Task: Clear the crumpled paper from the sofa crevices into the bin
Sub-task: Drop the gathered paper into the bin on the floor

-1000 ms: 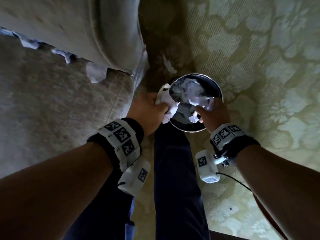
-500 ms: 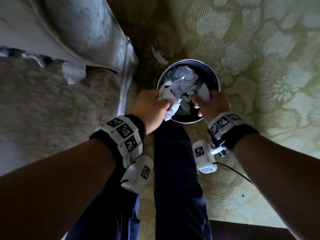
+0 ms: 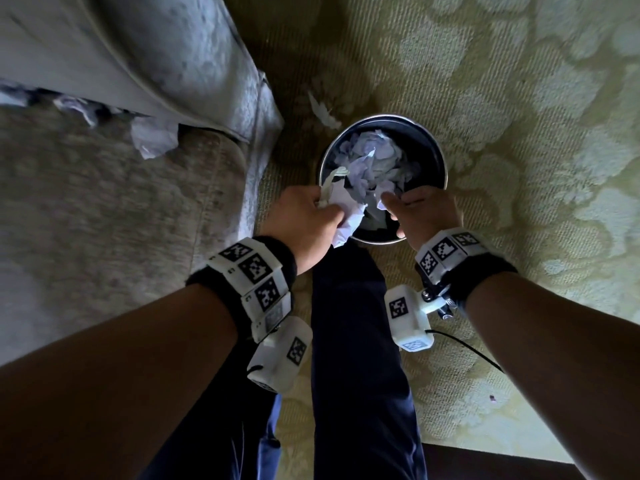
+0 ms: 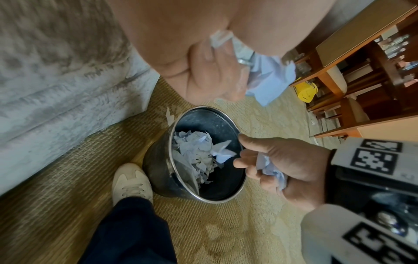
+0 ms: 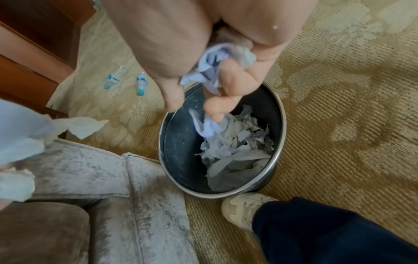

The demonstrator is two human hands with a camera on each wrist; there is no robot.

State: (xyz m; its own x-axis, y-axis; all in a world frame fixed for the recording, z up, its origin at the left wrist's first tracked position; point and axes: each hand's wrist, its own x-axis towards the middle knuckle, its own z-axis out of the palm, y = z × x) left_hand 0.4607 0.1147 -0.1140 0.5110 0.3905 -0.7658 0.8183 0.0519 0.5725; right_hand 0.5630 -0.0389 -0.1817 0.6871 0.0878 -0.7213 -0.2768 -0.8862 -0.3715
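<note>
A round black bin with a metal rim stands on the carpet beside the sofa arm, partly filled with crumpled white paper. My left hand hovers at the bin's near-left rim and grips a wad of crumpled paper. My right hand hangs over the near-right rim with its fingers curled round a smaller wad. More crumpled paper sticks out of the crevice between the sofa seat and the arm cushion.
A torn scrap lies on the patterned carpet behind the bin. My leg in dark trousers and a pale shoe stand just before the bin. Two plastic bottles lie near wooden furniture.
Both hands have stayed over the bin's near rim with their paper wads. The view has drifted, so the bin sits a little higher in the picture.
</note>
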